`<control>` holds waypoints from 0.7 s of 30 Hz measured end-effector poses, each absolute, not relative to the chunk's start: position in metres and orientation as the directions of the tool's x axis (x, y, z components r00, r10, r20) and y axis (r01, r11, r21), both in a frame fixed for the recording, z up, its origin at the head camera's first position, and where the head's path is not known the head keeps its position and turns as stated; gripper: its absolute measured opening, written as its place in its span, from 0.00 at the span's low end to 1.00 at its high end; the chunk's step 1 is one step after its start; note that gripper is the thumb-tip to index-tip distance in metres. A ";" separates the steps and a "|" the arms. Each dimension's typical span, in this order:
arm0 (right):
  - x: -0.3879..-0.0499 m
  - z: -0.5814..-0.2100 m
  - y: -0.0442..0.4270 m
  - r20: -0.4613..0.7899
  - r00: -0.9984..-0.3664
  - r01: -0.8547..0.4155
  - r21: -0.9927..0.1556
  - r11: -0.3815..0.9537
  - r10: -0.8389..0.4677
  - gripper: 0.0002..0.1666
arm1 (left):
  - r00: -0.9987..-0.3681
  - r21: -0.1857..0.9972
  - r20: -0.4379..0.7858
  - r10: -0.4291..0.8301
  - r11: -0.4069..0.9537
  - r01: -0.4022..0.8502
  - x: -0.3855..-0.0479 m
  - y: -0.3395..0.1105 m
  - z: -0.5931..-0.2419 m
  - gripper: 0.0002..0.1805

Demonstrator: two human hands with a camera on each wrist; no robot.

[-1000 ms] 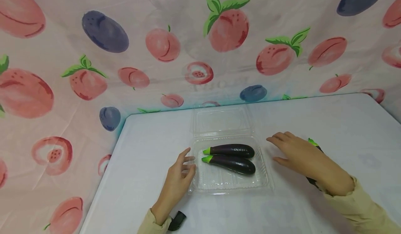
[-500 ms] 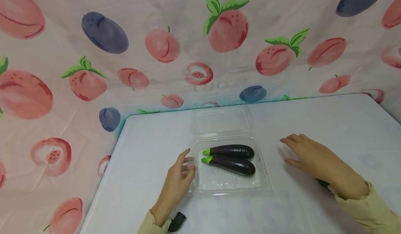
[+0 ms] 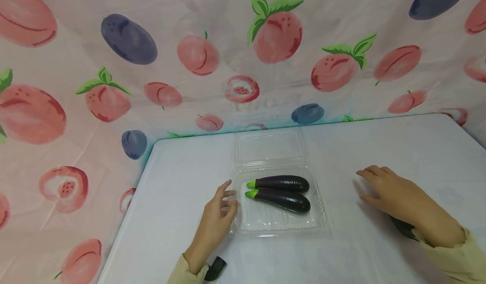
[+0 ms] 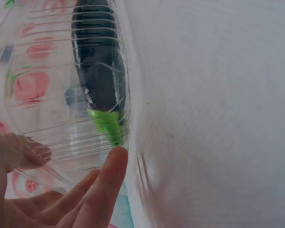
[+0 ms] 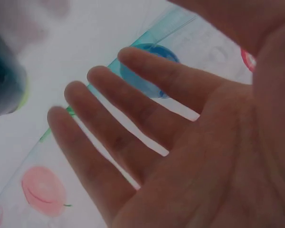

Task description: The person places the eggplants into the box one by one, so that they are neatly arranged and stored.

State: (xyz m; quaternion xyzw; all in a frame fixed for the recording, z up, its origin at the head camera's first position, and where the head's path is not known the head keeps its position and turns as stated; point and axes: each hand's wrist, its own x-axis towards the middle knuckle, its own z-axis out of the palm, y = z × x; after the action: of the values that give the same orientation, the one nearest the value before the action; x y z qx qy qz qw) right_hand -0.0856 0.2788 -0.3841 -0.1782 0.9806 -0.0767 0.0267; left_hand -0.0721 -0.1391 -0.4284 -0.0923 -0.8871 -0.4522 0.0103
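- Fruit-print cloth (image 3: 228,18) hangs behind and to the left of a white table (image 3: 174,191), on which everything else is laid out.
- On the table stands a clear box (image 3: 262,224), its lid (image 3: 269,147) folded back toward the cloth, presumably so that the inside can be reached from above.
- Both eggplants lie inside the box: the far eggplant (image 3: 281,183) and the near eggplant (image 3: 282,201), side by side on their flanks with green stems pointing left. That matching direction probably lets them sit close together, with bare plastic left in front of them.
- At the box's left wall is the left hand (image 3: 214,218), fingers loosely extended and thumb apart, touching the edge rather than wrapped round it; likely it steadies light plastic.
- Well apart from the box, the right hand (image 3: 402,199) is above the table, palm down, fingers nearly straight and slightly spread, with nothing in its grasp.
- Blur spoils the right wrist view, but the dark shape (image 5: 4,76) with a yellow-green edge may be another eggplant.
- No brand or label shows on box or eggplants; faint marks on the cloth cannot be read.
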 end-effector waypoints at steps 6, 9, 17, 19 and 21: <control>-0.083 -0.384 0.288 -0.040 -0.948 -0.308 -0.137 0.941 -0.316 0.36 | -0.983 0.805 0.102 0.153 0.568 0.172 -0.072 -0.139 -0.429 0.30; -0.084 -0.385 0.292 -0.067 -0.954 -0.281 -0.137 0.950 -0.292 0.37 | -0.983 0.809 0.099 0.154 0.563 0.170 -0.072 -0.139 -0.428 0.30; -0.085 -0.389 0.303 -0.124 -0.963 -0.219 -0.160 0.963 -0.240 0.41 | -0.982 0.808 0.102 0.157 0.563 0.173 -0.072 -0.138 -0.426 0.30; -0.086 -0.389 0.304 -0.127 -0.962 -0.220 -0.162 0.962 -0.241 0.41 | -0.982 0.806 0.103 0.156 0.566 0.174 -0.071 -0.138 -0.426 0.30; -0.086 -0.388 0.305 -0.126 -0.961 -0.225 -0.164 0.961 -0.246 0.40 | -0.983 0.806 0.100 0.152 0.567 0.170 -0.071 -0.138 -0.425 0.30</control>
State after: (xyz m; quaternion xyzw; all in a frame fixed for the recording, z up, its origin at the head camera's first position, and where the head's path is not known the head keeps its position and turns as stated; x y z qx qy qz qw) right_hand -0.0858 0.3051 -0.3880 -0.1192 0.9874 -0.0741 0.0729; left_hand -0.0714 -0.1376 -0.4252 -0.0908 -0.8851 -0.4563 0.0096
